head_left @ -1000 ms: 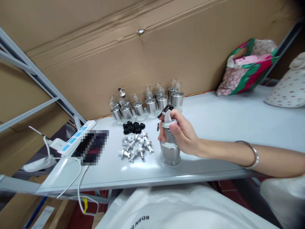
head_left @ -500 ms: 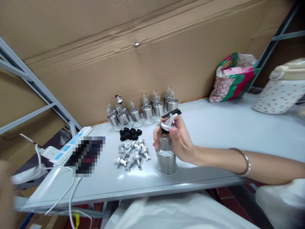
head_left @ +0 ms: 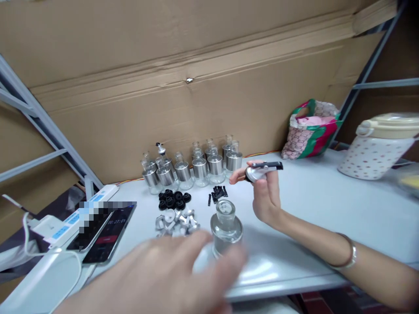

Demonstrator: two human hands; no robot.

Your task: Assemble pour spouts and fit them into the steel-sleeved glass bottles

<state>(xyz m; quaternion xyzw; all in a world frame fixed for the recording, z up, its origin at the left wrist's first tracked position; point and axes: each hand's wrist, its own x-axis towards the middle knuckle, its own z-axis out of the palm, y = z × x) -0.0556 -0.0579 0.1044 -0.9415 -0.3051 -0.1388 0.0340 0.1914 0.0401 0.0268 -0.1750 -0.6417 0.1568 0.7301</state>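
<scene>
My right hand (head_left: 266,198) is raised over the table, its thumb and fingers pinching a pourer cap (head_left: 257,173) with a silver body and a black flip lever. Below and left of it, an uncapped glass bottle (head_left: 225,226) with a metal sleeve stands upright near the front edge. My left hand (head_left: 170,274) is large and blurred in the foreground. Its thumb and forefinger are apart, in front of the bottle's base; whether they touch the glass cannot be made out.
Several sleeved bottles (head_left: 199,170) line the cardboard wall, one with a pourer (head_left: 160,149). Black stoppers (head_left: 170,200), silver pourer parts (head_left: 170,220) and small black levers (head_left: 218,194) lie in piles. Phones (head_left: 109,235) and a power strip (head_left: 83,216) are left; a bag (head_left: 310,131) and a dotted jug (head_left: 376,148) right.
My right hand has lifted the pourer cap off the bottle and moved it right. My left hand has swung in from the far left to the bottle. The view has shifted slightly.
</scene>
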